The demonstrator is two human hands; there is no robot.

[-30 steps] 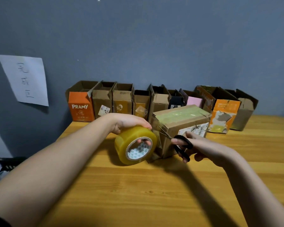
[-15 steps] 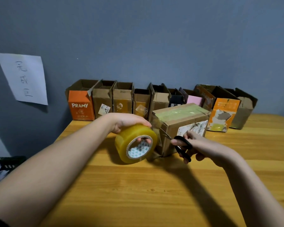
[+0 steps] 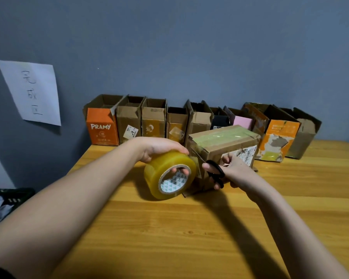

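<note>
Yellow tape held taut for the cut

Yellow and fat, the roll [image 3: 163, 166] stood on edge at the middle of the table [image 3: 189, 248], its open core turned near. The left hand [image 3: 159, 147] gripped it from above, palm over the top and fingertips [image 3: 179, 170] hooked inside the core. That hold looked meant to stop the roll turning and to draw the tape tight. Just right of it sat the box [image 3: 230, 143], closed, with a band of tape already laid along its top and down its near-left end. A clear strip [image 3: 196, 158] ran from the roll to that end, so roll and box were joined and nearly touching.

The right hand [image 3: 238, 172] was closed on the scissors [image 3: 217, 173], fingers through the black loops. It lay against the box's near face, which probably steadied both box and blades. The blades pointed left and far toward the strip; whether they were parted could not be told. Held this way, the strip seemed set up to be cut close to the cardboard, leaving a short tail to press down.

Far back against the wall [image 3: 189, 57] a row of open boxes [image 3: 153, 121] stood side by side, apart from the work. A sheet [image 3: 30, 91] with handwriting hung on the wall at the left, and a dark crate [image 3: 10, 195] showed beyond the table's left edge
</note>
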